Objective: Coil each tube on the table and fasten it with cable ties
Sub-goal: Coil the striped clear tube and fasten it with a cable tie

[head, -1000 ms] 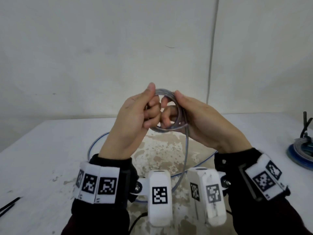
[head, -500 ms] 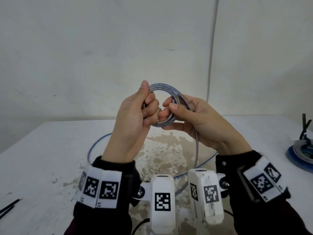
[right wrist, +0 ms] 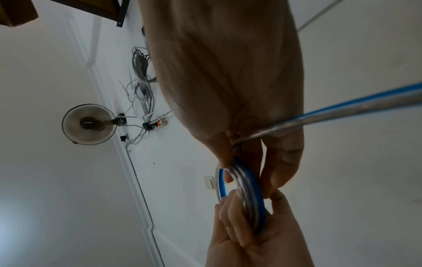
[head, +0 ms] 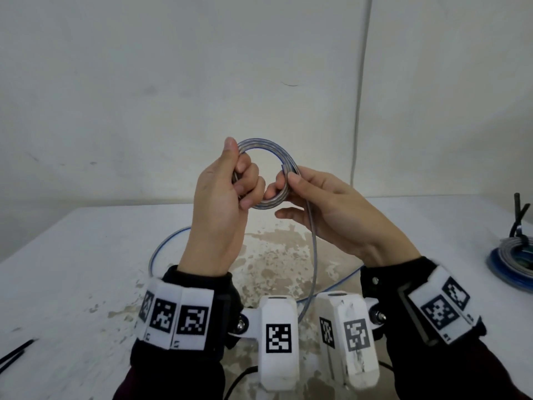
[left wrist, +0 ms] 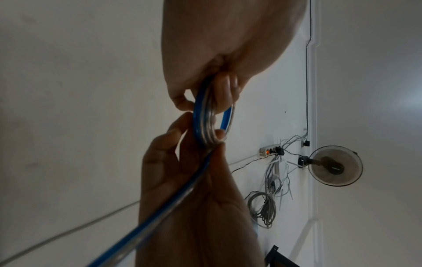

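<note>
A clear tube with a blue stripe is partly wound into a small coil (head: 266, 145) held up above the white table (head: 86, 255). My left hand (head: 230, 183) grips the coil's left side, fingers curled through the ring. My right hand (head: 288, 180) pinches its right side between thumb and forefinger. The loose tube (head: 314, 255) drops from the right hand to the table and loops round to the left. The left wrist view shows the left hand (left wrist: 205, 97) on the coil (left wrist: 202, 124). In the right wrist view, the right hand (right wrist: 246, 173) is on the coil (right wrist: 252, 189).
A finished blue and clear coil (head: 510, 258) with a black cable tie (head: 519, 215) lies at the table's right edge. Loose black cable ties (head: 14, 353) lie at the front left. A plain wall stands close behind the table.
Both hands have lifted the coil higher and turned it so its ring faces me. The right thumb has slid to the coil's right side, and the hanging tube shifted right.
</note>
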`<state>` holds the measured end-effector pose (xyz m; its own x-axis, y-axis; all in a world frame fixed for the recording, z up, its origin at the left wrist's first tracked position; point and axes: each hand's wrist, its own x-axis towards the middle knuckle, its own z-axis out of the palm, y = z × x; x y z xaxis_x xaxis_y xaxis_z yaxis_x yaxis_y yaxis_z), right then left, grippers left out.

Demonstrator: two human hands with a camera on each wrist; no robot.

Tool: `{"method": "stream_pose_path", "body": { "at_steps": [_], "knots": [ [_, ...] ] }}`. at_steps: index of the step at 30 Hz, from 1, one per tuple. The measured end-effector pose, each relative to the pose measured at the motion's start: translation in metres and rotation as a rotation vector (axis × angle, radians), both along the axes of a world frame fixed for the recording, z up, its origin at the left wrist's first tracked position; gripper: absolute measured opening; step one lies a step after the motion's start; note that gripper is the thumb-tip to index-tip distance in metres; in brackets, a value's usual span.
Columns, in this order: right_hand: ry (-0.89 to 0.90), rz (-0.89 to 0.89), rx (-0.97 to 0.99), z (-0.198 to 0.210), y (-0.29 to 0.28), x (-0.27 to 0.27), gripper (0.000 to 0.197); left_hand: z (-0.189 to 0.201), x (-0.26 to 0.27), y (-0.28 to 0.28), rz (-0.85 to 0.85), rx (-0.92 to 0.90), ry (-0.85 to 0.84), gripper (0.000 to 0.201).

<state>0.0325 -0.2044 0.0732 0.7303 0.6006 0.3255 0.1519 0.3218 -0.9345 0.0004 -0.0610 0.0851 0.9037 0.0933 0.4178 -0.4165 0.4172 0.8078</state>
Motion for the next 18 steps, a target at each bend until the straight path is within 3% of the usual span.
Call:
{"method": "stream_pose_path", "body": {
  "at_steps": [5, 8, 15, 18],
  "knots": [
    [0.001, 0.004, 0.004, 0.000, -0.003, 0.003, 0.025, 0.000, 0.001, 0.016, -0.210, 0.222, 0.127, 0.036],
    [-0.127, -0.044, -0.173, 0.000, -0.005, 0.000, 0.026, -0.002, -0.003, 0.024, -0.266, 0.418, 0.165, 0.030],
    [-0.195, -0.241, -0.226, 0.002, 0.001, -0.002, 0.027, -0.006, 0.000, 0.012, 0.002, 0.511, 0.060, 0.032],
    [-0.108, -0.183, -0.167, 0.002, -0.001, -0.002, 0.035, -0.006, 0.001, 0.006, 0.059, 0.449, 0.039, 0.033]
  ]
}}
